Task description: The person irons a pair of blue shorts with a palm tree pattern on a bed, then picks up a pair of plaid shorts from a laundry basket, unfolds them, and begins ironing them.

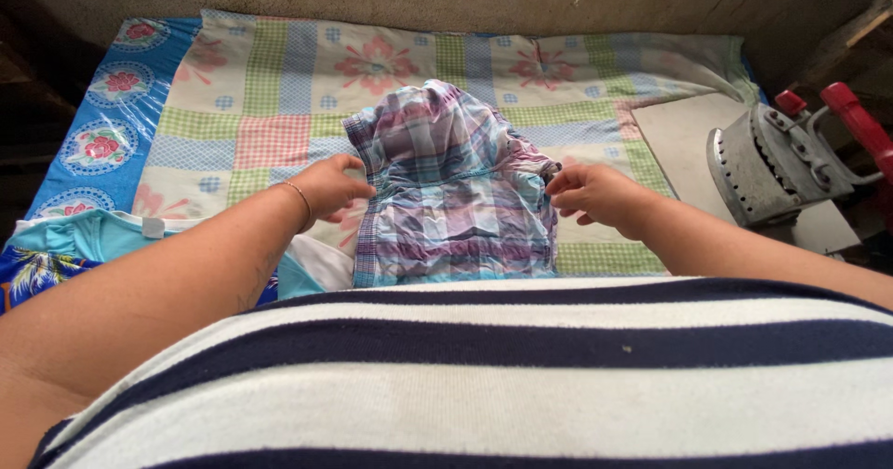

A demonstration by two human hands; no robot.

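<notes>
A patchwork floral cloth (279, 87) covers the worktop; a grey iron (772, 162) with a red handle sits right, turquoise clothing (84, 236) left.

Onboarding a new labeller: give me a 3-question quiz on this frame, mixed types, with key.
1. True or false: the metal iron stands on the plaid garment.
2. Multiple choice: what does the left hand touch? A) the iron's red handle B) the left edge of the plaid garment C) the turquoise cloth
3. Fill in: the wrist with a thin bracelet is the ___ one.

Key:
1. False; it sits on a pale board to the right, apart from the garment.
2. B; the right hand is at the opposite edge, fingers loosely spread.
3. Left.
</notes>
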